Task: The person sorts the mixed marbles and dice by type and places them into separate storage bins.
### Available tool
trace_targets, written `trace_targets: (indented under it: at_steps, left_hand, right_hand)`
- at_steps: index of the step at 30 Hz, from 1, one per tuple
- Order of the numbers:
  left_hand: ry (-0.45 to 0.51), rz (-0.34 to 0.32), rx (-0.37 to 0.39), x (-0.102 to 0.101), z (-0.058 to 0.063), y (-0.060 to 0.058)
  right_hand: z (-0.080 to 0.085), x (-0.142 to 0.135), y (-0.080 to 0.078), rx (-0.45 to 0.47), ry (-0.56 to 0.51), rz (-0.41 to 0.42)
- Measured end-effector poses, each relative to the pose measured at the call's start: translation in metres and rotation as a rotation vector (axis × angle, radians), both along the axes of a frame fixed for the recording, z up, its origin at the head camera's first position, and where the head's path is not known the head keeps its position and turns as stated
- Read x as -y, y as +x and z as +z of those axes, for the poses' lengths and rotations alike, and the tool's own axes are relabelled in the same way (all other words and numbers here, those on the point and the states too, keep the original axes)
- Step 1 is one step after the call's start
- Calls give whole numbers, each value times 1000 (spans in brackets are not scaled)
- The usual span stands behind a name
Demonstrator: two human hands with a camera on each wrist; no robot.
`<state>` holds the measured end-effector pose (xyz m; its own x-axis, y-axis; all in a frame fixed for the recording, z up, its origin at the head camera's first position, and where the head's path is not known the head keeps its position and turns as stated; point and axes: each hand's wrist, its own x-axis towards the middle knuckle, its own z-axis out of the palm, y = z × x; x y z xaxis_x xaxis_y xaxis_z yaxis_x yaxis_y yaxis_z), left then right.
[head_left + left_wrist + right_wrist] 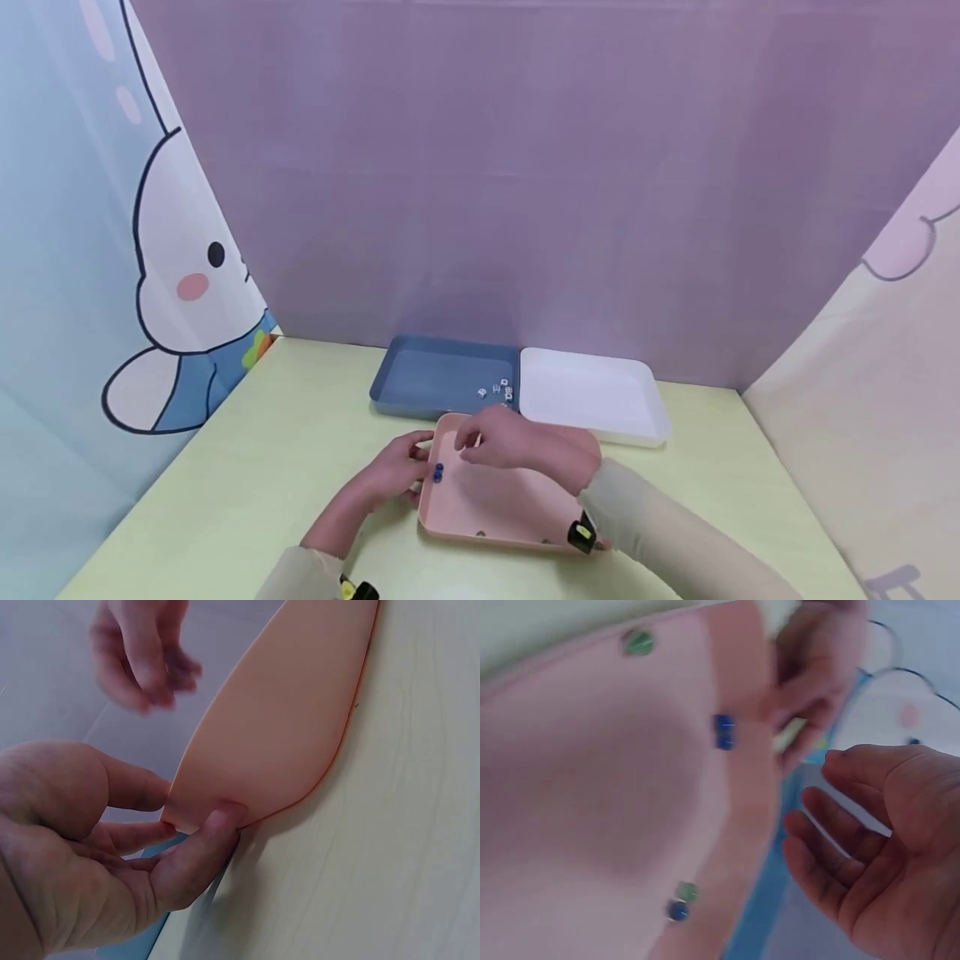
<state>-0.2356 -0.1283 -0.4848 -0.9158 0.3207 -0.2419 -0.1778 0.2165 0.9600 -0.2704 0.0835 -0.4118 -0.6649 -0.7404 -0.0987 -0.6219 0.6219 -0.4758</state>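
Note:
A pink tray (517, 500) lies on the table in front of me. My left hand (396, 468) holds its left edge, with the thumb on the outer wall and fingers at the rim in the left wrist view. Two blue marbles (724, 732) touch each other by that wall. A green marble (637, 643) lies along the near side; another green marble (688, 891) and a dark blue marble (677, 910) sit together toward the far left corner. Above the tray hovers my right hand (498, 437), its fingers loosely bent and nothing visible in them.
Behind the pink tray stand a dark blue tray (442, 375) and a white tray (588, 392), side by side. Several white dice (504, 390) are gathered in the blue tray's near right corner. A purple curtain (480, 183) closes off the table's back.

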Motion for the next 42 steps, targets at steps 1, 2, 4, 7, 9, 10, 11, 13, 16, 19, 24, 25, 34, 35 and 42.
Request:
trace_targets:
  at_steps: [1, 2, 4, 7, 9, 10, 11, 13, 16, 19, 24, 25, 34, 35, 42]
  left_hand:
    - [9, -3, 1, 1, 0, 0]
    - [19, -6, 1, 1, 0, 0]
    - [36, -12, 2, 1, -1, -1]
    - [42, -25, 0, 0, 0, -1]
    - [39, -26, -1, 0, 0, -1]
    - [39, -26, -1, 0, 0, -1]
    - [36, -24, -3, 0, 0, 0]
    - [45, -21, 0, 1, -1, 1]
    - [52, -21, 2, 2, -4, 3]
    - [53, -20, 6, 3, -7, 6]
    - [59, -19, 9, 3, -5, 11]
    - [61, -19, 10, 3, -5, 11]
    - [55, -13, 23, 4, -5, 10]
    - [52, -13, 23, 4, -5, 11]
    - [48, -3, 17, 4, -6, 13]
  right_hand:
    - [-4, 6, -4, -18, 37, 33]
    - [-7, 10, -7, -33, 65, 64]
    - [-14, 18, -13, -49, 91, 126]
    - [-26, 25, -21, -95, 72, 230]
    - [-34, 29, -25, -143, 19, 308]
    - [-39, 31, -27, -186, 7, 341]
    - [-43, 33, -29, -226, -7, 370]
    - [-51, 35, -30, -307, 5, 387]
    - [-58, 37, -26, -344, 60, 321]
    - [-61, 38, -21, -305, 103, 243]
    - [-62, 39, -16, -267, 103, 176]
    - [-63, 39, -16, -264, 102, 169]
    - [-60, 36, -14, -208, 97, 98]
    - [-58, 35, -13, -202, 91, 103]
    - [-47, 17, -16, -257, 108, 77]
